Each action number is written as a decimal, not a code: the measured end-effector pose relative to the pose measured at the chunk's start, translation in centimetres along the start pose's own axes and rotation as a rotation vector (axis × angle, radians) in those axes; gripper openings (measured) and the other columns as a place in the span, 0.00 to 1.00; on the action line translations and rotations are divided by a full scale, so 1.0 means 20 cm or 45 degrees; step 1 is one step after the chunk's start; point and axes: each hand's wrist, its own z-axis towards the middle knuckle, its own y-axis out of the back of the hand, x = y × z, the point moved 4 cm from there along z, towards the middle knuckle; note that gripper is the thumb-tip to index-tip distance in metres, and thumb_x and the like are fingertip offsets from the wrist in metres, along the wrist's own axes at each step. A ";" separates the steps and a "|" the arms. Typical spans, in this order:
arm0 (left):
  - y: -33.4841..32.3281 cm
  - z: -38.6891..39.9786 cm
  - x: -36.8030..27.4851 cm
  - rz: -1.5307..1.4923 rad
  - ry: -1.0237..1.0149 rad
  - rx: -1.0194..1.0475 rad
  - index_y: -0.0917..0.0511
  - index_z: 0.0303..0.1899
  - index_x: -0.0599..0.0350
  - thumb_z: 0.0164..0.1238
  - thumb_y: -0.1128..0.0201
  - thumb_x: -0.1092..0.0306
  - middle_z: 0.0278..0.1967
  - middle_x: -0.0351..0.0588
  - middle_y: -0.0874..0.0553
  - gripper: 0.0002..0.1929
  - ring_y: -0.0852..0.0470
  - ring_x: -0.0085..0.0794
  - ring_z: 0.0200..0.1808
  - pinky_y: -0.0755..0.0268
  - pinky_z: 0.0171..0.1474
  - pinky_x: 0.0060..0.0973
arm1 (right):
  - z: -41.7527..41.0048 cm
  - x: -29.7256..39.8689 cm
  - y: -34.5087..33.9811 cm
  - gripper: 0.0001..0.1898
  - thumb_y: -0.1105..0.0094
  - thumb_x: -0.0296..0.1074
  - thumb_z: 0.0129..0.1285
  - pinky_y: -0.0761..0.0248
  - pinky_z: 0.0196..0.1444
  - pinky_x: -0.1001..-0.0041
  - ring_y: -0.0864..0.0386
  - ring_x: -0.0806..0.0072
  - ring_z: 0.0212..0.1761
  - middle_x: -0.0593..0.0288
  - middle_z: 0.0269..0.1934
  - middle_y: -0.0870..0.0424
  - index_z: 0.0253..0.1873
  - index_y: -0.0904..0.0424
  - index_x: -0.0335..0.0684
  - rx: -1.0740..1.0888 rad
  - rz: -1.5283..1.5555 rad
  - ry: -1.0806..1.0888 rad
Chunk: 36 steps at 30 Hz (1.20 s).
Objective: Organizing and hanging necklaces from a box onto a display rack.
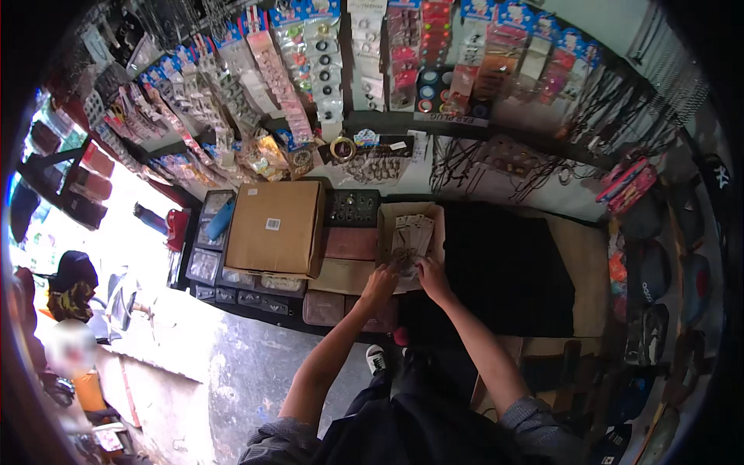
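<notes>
An open cardboard box (440, 226) stands on the counter before me, with several white-carded packets (414, 231) inside. Small metallic-looking pieces (404, 254) lie at the packets' near end. My left hand (381, 285) reaches over the box's near left corner, its fingertips at these pieces. Over the near right side is my right hand (433, 279), thumb and fingers drawn together by the packets' lower edge. Both hands touch or nearly touch the contents; whether either grips a packet is too small to tell.
Left of the open box are a closed carton (273, 226), a ring tray (351, 208) and wallets (350, 243). Black cloth (505, 267) covers the counter to the right. Carded accessories (325, 75) hang on the wall behind. Caps (648, 279) line the right side.
</notes>
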 end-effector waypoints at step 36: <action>0.41 0.17 -0.36 -0.059 -0.567 -0.355 0.28 0.35 0.62 0.54 0.37 0.70 0.31 0.52 0.26 0.10 0.26 0.48 0.37 0.32 0.39 0.38 | 0.31 0.67 0.66 0.03 0.48 0.27 0.66 0.33 0.28 0.79 0.25 0.83 0.26 0.63 0.25 0.25 0.39 0.29 0.33 -0.147 0.599 0.166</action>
